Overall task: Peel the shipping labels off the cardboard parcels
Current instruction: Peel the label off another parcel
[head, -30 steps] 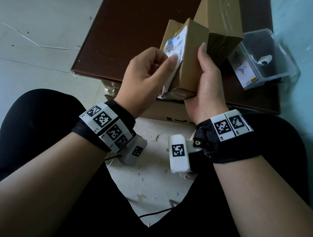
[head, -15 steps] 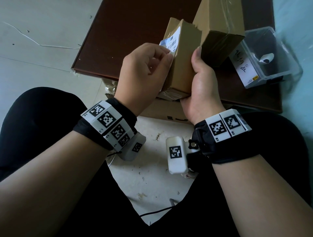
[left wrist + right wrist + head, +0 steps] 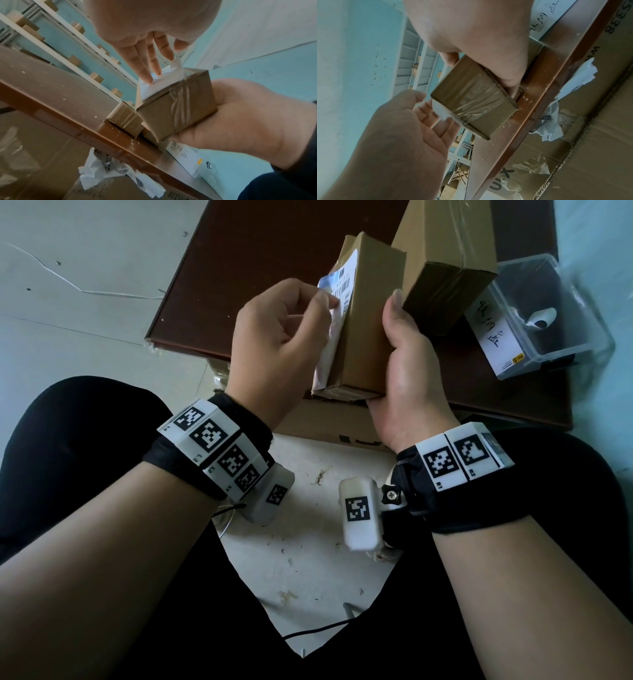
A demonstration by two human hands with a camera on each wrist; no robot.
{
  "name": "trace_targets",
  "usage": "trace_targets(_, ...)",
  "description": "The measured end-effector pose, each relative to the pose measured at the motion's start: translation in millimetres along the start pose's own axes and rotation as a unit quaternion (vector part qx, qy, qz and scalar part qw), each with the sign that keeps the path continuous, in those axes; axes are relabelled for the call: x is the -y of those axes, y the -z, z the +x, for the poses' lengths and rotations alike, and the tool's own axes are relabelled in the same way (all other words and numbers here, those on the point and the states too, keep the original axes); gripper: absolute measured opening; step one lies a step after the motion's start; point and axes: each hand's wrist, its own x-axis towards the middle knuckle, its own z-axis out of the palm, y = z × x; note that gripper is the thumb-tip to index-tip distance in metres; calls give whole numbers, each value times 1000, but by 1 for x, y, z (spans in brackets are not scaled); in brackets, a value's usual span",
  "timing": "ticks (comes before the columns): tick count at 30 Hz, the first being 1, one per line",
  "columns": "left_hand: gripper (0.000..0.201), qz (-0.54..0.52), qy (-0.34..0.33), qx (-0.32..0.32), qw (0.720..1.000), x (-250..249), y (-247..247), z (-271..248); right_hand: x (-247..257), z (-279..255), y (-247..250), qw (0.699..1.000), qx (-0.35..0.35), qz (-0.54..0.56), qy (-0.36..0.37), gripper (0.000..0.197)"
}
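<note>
Cardboard parcel [image 3: 368, 326], taped and boxy, sits gripped in the right hand [image 3: 407, 371] above a dark brown table [image 3: 274, 251]; left hand [image 3: 277, 344] pinches its glossy, half-lifted shipping label [image 3: 337, 289]. Pale floor [image 3: 68, 302] beyond.

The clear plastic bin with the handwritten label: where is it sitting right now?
In the head view the clear plastic bin sits at the far right of the brown table, just right of the larger cardboard parcel standing there.
</note>
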Motion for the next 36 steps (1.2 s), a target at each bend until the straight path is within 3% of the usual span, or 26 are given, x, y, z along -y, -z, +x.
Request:
trace_targets(6,36,-6,-49,13,999,4,5,2,-2,-3,-1,999,24,3,24,43)
trace_targets(12,24,24,-75,32,996,9,3,2,-4,2,-1,999,23,-17,25,79)
trace_targets(16,24,87,-115,69,987,9,3,0,-2,1,5,998,50,-4,40,59)
trace_targets(19,23,111,-129,86,982,7,-2,-5,0,1,8,998,46,10,30,72)
trace_targets(29,18,76,-105,109,986,7,-6,-8,-1,5,10,1000,19,20,-2,76)
trace_targets(36,18,74,-86,100,989,8,-7,-8,1,3,10,1000,-2,4,-15,68)
